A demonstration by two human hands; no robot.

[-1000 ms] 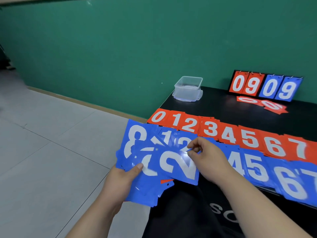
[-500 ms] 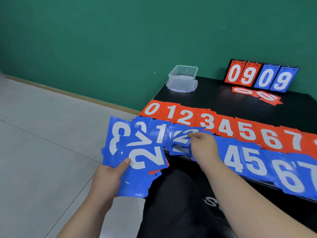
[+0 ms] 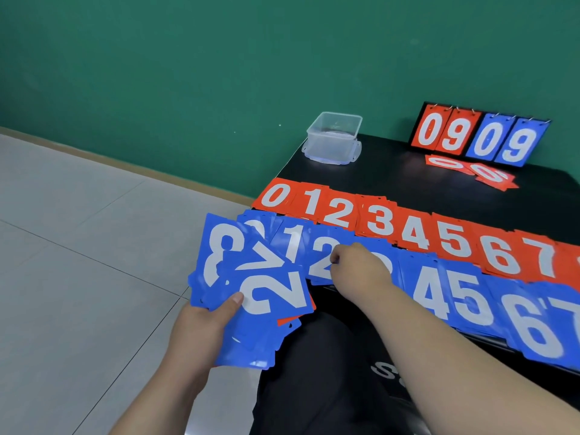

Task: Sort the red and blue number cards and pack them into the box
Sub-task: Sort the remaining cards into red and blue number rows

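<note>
Fingers [image 3: 336,258] of the right hand [image 3: 361,271] are curled and pinch the blue 2 card [image 3: 318,262] at its right edge; this card lies flat at the near edge of the counter [image 3: 392,171]. The left hand [image 3: 204,321] grips a fan of unsorted cards [image 3: 251,309], thumb across its face, just left of the blue 2 card and off the counter. The topmost fan card is another 2, inverted, its long axis roughly parallel to that card's. Judgement: the right hand is nearer, and the next transfer runs rightward. The clear plastic box [image 3: 334,138] stands well beyond the blue 2 card, with no cards visible inside.
</note>
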